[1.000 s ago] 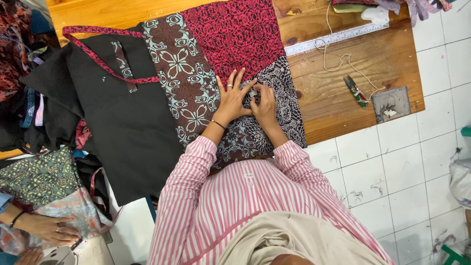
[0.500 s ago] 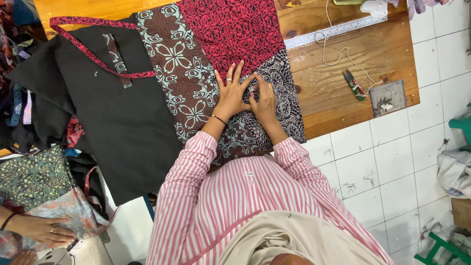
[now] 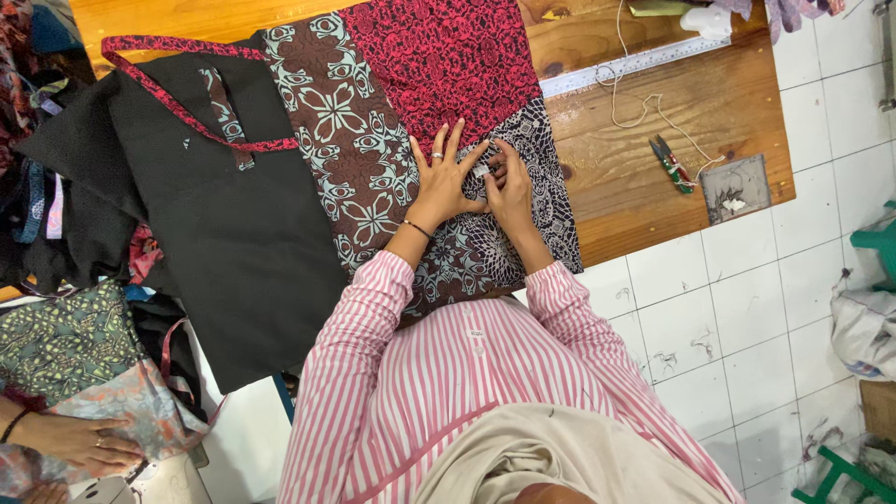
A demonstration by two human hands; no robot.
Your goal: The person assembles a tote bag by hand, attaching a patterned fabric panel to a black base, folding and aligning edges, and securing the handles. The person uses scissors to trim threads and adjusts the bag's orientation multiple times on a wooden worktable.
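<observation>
A: Where do we locate the tag [image 3: 482,171]?
B: On the patchwork [image 3: 392,149], between our hands. Right hand [image 3: 509,191] pinches it; left hand [image 3: 441,182] lies flat, fingers spread, just beside.

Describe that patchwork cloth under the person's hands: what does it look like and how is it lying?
The patchwork cloth is joined from printed panels: brown with pale blue flowers, red with a dark floral pattern, and black with fine white motifs. It lies flat on the wooden table, its near edge hanging over the table's side. A black garment trimmed in red adjoins its left side. The left hand presses on it, fingers spread; the right hand pinches at a small pale tag.
</observation>
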